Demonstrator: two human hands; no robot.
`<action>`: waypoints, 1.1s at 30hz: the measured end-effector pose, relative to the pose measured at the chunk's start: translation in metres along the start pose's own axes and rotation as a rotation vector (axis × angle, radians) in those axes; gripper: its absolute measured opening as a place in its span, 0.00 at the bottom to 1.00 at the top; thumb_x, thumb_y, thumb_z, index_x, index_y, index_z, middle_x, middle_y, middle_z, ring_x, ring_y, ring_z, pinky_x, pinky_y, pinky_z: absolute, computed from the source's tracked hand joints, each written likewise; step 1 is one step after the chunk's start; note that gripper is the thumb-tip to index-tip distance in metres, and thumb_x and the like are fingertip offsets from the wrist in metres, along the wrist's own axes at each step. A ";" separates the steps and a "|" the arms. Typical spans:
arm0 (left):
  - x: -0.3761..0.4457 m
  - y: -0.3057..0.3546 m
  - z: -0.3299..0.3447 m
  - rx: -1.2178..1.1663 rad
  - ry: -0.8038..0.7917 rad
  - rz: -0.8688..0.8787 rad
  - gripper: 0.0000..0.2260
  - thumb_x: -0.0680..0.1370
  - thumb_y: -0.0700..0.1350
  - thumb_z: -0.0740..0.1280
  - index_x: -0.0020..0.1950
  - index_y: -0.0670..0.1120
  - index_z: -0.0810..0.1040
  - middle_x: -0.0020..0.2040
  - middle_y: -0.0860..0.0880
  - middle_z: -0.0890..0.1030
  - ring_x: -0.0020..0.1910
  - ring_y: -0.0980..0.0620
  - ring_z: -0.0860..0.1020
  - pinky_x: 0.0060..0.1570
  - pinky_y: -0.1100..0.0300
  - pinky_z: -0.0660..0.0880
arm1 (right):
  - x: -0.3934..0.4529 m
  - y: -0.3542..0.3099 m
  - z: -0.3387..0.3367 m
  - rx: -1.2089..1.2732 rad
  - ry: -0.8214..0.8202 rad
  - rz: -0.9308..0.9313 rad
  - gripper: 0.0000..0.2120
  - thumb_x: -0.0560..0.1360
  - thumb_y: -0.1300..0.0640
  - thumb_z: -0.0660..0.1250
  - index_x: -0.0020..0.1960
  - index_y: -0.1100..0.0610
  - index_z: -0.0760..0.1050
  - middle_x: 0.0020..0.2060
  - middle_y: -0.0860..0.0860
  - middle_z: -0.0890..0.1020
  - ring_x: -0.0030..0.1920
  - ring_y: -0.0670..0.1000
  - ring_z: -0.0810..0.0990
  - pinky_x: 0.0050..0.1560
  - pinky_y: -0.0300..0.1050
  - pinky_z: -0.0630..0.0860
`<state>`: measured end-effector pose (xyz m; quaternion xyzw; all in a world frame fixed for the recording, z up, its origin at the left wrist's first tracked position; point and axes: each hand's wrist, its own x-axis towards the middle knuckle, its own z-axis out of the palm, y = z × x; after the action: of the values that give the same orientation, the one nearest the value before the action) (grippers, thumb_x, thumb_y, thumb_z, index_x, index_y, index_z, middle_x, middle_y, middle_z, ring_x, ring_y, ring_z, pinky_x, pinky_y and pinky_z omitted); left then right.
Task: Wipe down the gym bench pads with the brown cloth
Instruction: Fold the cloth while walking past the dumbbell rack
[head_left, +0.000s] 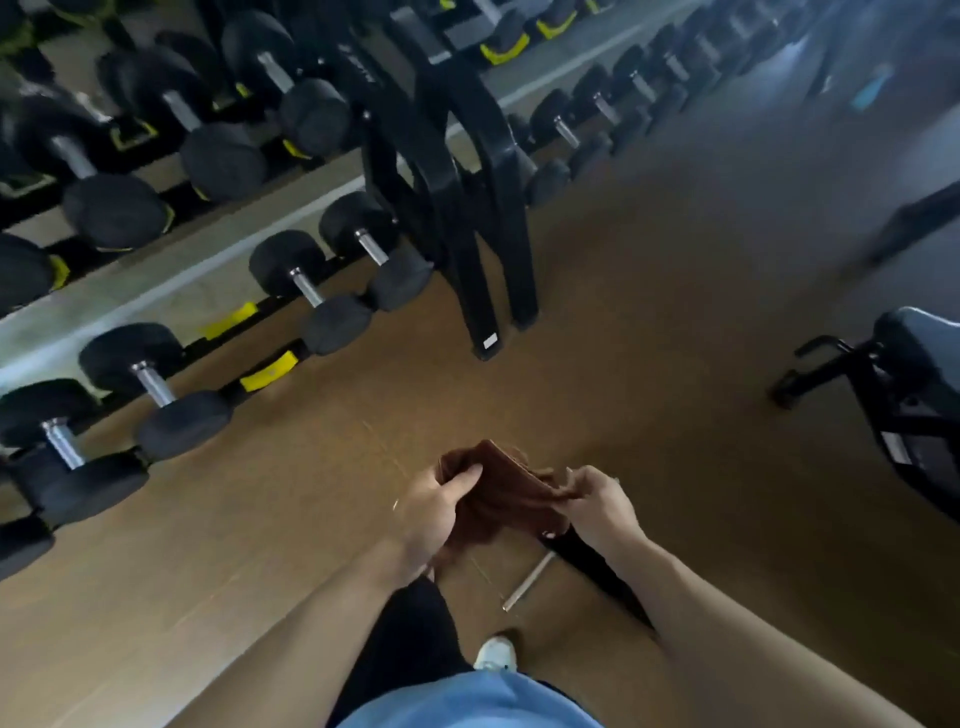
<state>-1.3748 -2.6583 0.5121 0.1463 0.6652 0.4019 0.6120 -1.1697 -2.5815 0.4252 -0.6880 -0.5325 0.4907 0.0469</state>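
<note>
Brown cloth (501, 493), bunched into loose folds, sits low in the middle of the frame, held up in the air between both hands above the wooden floor (649, 364). The left hand (436, 506) grips the cloth's left edge with the thumb laid over the top and the fingers curled beneath; the right hand (597, 501) pinches its right edge, fingers bent in toward the fabric. Both forearms reach up from the bottom corners of the frame and converge on the cloth, bare to the elbow, wrists roughly level.

By the look of it, this is the preparing step: the cloth is being gathered or refolded into a pad, and no wiping has begun, since no bench pad lies under the hands. The nearest gym bench (914, 374) stands at the right edge of the frame, well apart from the cloth, its dark pad only partly in view. The next move likely calls for turning right, stepping over, and laying the folded cloth flat on that pad under one palm.

Below the hands a white shoe (496, 653) shows on the floor, with a thin metal rod (530, 580) just above it. Dumbbells (317, 286) on a rack fill the left and upper left; a black frame (467, 208) stands at upper centre.
</note>
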 end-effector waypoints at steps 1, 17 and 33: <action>0.020 0.015 0.004 -0.004 0.020 0.016 0.08 0.82 0.44 0.67 0.54 0.42 0.85 0.48 0.43 0.88 0.46 0.46 0.87 0.38 0.58 0.82 | 0.016 -0.009 -0.008 -0.036 0.021 -0.035 0.12 0.72 0.51 0.79 0.39 0.54 0.77 0.42 0.50 0.84 0.46 0.52 0.80 0.46 0.50 0.76; 0.343 0.297 0.093 0.098 -0.002 0.089 0.20 0.79 0.64 0.64 0.60 0.51 0.81 0.59 0.47 0.85 0.58 0.45 0.83 0.62 0.46 0.79 | 0.241 -0.143 -0.129 0.695 0.019 0.159 0.06 0.78 0.59 0.74 0.52 0.61 0.80 0.47 0.56 0.87 0.47 0.55 0.86 0.56 0.53 0.81; 0.526 0.431 0.464 0.645 -0.291 0.334 0.12 0.85 0.46 0.61 0.63 0.50 0.82 0.53 0.54 0.85 0.55 0.57 0.82 0.61 0.59 0.77 | 0.494 -0.249 -0.432 1.009 0.538 0.172 0.03 0.77 0.56 0.77 0.50 0.51 0.85 0.43 0.52 0.89 0.46 0.53 0.89 0.48 0.54 0.87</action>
<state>-1.1798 -1.8582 0.4870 0.4928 0.6308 0.2413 0.5486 -1.0516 -1.8925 0.4845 -0.7219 -0.1439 0.4937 0.4629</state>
